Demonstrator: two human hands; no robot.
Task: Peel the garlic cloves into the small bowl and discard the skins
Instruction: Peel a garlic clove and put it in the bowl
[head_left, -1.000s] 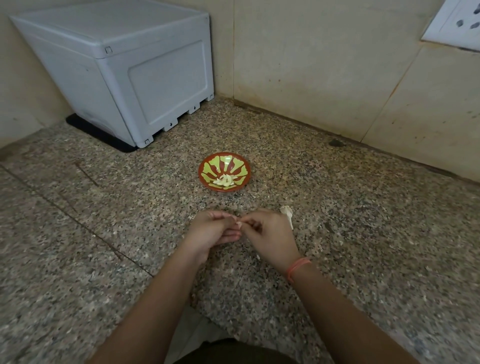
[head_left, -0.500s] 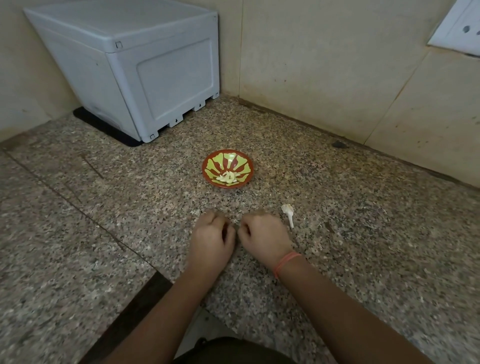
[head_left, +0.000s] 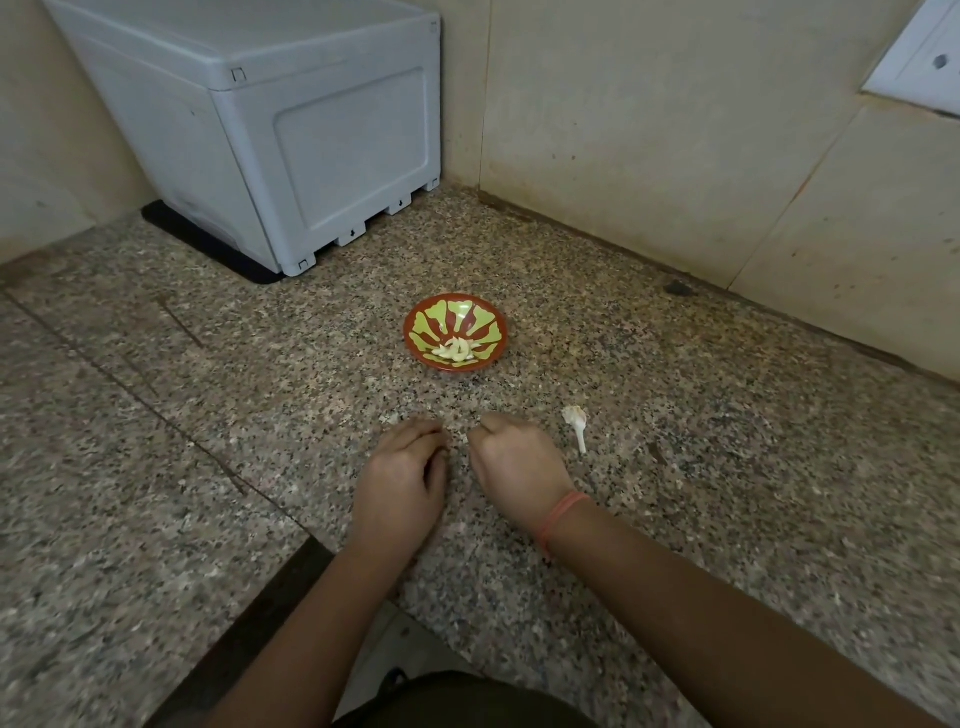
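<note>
Counter (head_left: 727, 467): garlic stalk (head_left: 575, 420) beside right hand (head_left: 514, 462), bowl (head_left: 483, 325) beyond

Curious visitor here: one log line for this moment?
left hand: curled on speckled granite counter; right hand: fisted, contents hidden; red-and-green bowl: peeled garlic cloves inside

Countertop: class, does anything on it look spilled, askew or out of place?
Yes. A papery garlic stalk lies loose on the granite countertop, just right of the right hand, not yet discarded. A pale skin fleck lies by the left hand. The small bowl sits upright, peeled cloves inside.
</note>
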